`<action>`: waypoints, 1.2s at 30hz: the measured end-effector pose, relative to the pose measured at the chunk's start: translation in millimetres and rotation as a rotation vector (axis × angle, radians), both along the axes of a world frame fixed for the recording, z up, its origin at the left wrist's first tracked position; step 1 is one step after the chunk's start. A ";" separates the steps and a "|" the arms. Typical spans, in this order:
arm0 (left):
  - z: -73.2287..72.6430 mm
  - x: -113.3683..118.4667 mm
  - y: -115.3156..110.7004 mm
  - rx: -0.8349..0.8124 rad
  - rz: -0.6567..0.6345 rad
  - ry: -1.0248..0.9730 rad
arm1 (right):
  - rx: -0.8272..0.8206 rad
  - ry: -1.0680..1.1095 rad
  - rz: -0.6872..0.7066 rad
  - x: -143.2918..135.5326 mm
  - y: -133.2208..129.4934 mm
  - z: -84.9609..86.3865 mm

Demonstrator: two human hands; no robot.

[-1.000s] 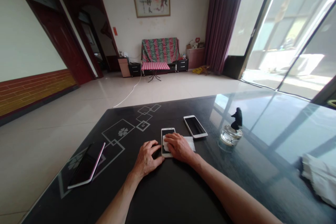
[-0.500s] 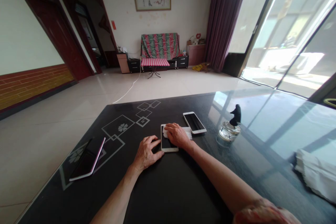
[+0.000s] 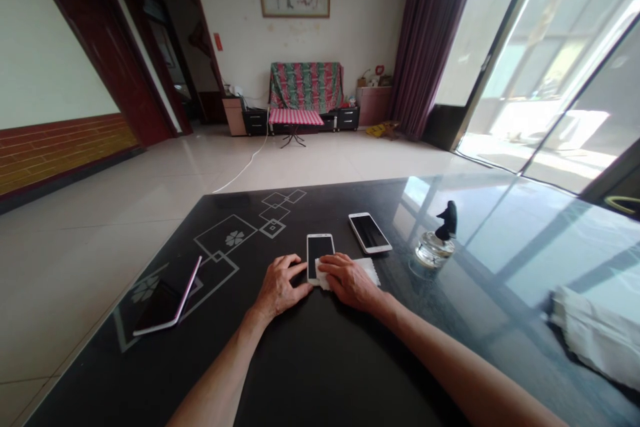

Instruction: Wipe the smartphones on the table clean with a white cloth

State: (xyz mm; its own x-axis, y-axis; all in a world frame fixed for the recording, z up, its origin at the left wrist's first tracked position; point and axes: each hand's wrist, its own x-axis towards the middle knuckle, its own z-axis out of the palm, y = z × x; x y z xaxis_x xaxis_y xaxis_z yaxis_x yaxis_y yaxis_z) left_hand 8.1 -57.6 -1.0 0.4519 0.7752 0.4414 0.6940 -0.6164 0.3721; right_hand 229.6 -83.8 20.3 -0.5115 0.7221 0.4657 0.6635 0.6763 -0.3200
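Observation:
A white smartphone (image 3: pixel 320 248) with a dark screen lies flat on the black table. My left hand (image 3: pixel 280 285) steadies it at the lower left, fingertips against its left edge and thumb near the bottom corner. A white cloth (image 3: pixel 369 269) with a jagged edge is under the fingers of my right hand (image 3: pixel 347 280), pressed on the lower right of the screen. The hand and cloth hide that part of the phone. Just beyond, to the right, rests a second white smartphone (image 3: pixel 370 232), touched by neither hand.
A clear spray bottle (image 3: pixel 435 248) with a black nozzle stands to the right. Folded whitish cloth (image 3: pixel 595 333) lies at the far right. A tablet-like dark device (image 3: pixel 167 303) with a pale edge is at left on the patterned black table (image 3: pixel 320 373).
My right hand has slid the cloth down and toward me across the screen, uncovering the phone's upper part. My left hand stays at the phone's left edge.

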 end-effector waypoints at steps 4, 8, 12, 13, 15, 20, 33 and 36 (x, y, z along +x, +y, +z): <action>1.4 0.2 -1.2 -0.003 0.006 -0.006 | 0.001 -0.037 -0.030 -1.7 12.9 1.6; 2.1 -0.2 -1.0 -0.014 0.010 -0.009 | 0.013 -0.059 -0.071 -11.6 32.7 1.6; 1.5 -0.7 -0.5 -0.028 0.013 0.009 | 0.022 -0.084 -0.103 -23.7 48.5 1.7; 1.4 -0.8 -0.6 -0.028 0.014 0.010 | 0.021 -0.091 -0.109 -25.5 51.9 1.7; 1.5 -1.0 -0.9 -0.027 0.015 0.004 | 0.019 -0.096 -0.133 -26.3 58.2 1.1; 3.2 -1.1 -1.9 -0.034 0.011 -0.018 | 0.031 -0.016 -0.254 -16.1 70.2 -5.6; 3.7 1.8 -4.5 -0.005 0.005 0.039 | 0.050 0.040 -0.318 -10.7 76.0 -14.4; 1.4 1.8 -4.2 -0.002 0.004 0.055 | 0.047 0.043 -0.309 -9.7 76.2 -13.3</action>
